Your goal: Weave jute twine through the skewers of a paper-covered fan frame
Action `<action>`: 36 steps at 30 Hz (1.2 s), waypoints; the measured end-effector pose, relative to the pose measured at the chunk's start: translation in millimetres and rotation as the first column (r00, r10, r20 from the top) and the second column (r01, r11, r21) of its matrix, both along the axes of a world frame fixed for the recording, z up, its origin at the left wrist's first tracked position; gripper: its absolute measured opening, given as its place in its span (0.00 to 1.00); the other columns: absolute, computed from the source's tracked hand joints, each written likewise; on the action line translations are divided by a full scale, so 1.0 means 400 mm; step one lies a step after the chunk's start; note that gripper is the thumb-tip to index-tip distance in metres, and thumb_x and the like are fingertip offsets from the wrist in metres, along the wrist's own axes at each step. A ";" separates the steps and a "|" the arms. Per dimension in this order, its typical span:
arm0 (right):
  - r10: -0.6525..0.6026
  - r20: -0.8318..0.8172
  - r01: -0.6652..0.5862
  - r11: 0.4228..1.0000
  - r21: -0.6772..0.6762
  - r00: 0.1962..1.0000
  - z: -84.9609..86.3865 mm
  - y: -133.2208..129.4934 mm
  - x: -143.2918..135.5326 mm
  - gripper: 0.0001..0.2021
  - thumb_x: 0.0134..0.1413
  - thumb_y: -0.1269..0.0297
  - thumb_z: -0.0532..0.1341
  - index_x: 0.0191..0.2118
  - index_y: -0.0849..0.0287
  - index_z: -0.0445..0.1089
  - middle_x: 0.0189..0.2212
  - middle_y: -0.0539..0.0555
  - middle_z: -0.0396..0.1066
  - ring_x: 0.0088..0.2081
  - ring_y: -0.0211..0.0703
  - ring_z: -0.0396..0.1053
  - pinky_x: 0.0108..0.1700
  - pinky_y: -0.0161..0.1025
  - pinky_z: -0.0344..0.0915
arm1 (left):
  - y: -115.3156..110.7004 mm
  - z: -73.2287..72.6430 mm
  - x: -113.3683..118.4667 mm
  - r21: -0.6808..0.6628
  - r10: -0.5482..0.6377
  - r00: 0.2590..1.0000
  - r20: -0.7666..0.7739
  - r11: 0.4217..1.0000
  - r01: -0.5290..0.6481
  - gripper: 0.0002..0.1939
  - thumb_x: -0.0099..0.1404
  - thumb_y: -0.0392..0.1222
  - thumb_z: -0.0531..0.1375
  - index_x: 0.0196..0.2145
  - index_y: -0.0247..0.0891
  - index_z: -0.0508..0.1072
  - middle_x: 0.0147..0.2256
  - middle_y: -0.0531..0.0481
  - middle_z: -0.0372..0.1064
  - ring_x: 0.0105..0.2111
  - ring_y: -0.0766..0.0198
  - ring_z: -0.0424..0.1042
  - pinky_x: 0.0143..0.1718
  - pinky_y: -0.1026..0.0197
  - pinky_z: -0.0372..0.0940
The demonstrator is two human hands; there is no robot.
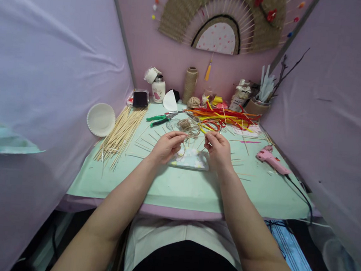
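My left hand (pixel 168 146) is closed in a pinch on a strand of brown twine (pixel 182 149), which hangs in a loop below the fingers. A short way to the right, my right hand (pixel 219 150) is pinched too; what lies between its fingertips is too small to tell. Under and between the hands sits a pale floral piece (pixel 189 160) on the green table cover (pixel 178 190). Thin sticks (pixel 148 142) spread out on both sides of it. A loose coil of twine (pixel 189 127) lies just beyond my fingers.
Bamboo sticks (pixel 123 132) and a white paper plate (pixel 100 119) are at the left. Green-handled pliers (pixel 161 118) and red and yellow pipe cleaners (pixel 223 116) lie behind the hands. A pink glue gun (pixel 273 160) with a black cord rests at the right. Jars line the back.
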State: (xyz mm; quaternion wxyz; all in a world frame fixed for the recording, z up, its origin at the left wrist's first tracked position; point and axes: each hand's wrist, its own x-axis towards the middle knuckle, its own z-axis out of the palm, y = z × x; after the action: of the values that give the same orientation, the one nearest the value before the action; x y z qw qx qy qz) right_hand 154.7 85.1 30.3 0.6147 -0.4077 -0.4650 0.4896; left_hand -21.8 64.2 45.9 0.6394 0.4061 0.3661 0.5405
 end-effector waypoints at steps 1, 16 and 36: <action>-0.010 -0.011 0.010 0.999 -0.033 1.000 0.001 0.001 0.000 0.12 0.43 0.54 0.67 0.27 0.56 0.69 0.20 0.46 0.60 0.24 0.34 0.57 0.26 0.34 0.57 | -0.001 0.000 -0.001 0.003 -0.009 1.000 0.012 1.000 0.009 0.15 0.48 0.45 0.71 0.31 0.35 0.75 0.20 0.58 0.55 0.17 0.77 0.45 0.18 0.67 0.40; 0.047 -0.097 -0.047 0.999 0.003 0.994 0.008 0.004 0.003 0.13 0.46 0.51 0.64 0.33 0.53 0.67 0.28 0.47 0.65 0.29 0.35 0.64 0.29 0.33 0.61 | -0.006 -0.024 0.020 0.262 0.065 0.919 -0.389 0.964 0.043 0.18 0.56 0.43 0.64 0.44 0.37 0.71 0.26 0.53 0.70 0.26 0.68 0.67 0.25 0.67 0.58; 0.014 0.398 -0.110 0.969 0.221 0.917 -0.007 -0.029 -0.028 0.09 0.53 0.56 0.63 0.30 0.56 0.73 0.30 0.51 0.73 0.36 0.43 0.68 0.44 0.42 0.63 | -0.010 -0.049 0.038 0.375 0.173 0.899 -0.403 0.927 -0.011 0.18 0.57 0.39 0.64 0.45 0.38 0.68 0.31 0.52 0.73 0.29 0.67 0.69 0.31 0.65 0.60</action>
State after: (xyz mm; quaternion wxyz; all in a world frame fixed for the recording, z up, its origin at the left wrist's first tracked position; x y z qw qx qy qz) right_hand 143.6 73.4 27.4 0.5375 -0.4057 -0.6470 0.3576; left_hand -6.7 60.2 26.3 0.4303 0.6077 0.4105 0.5263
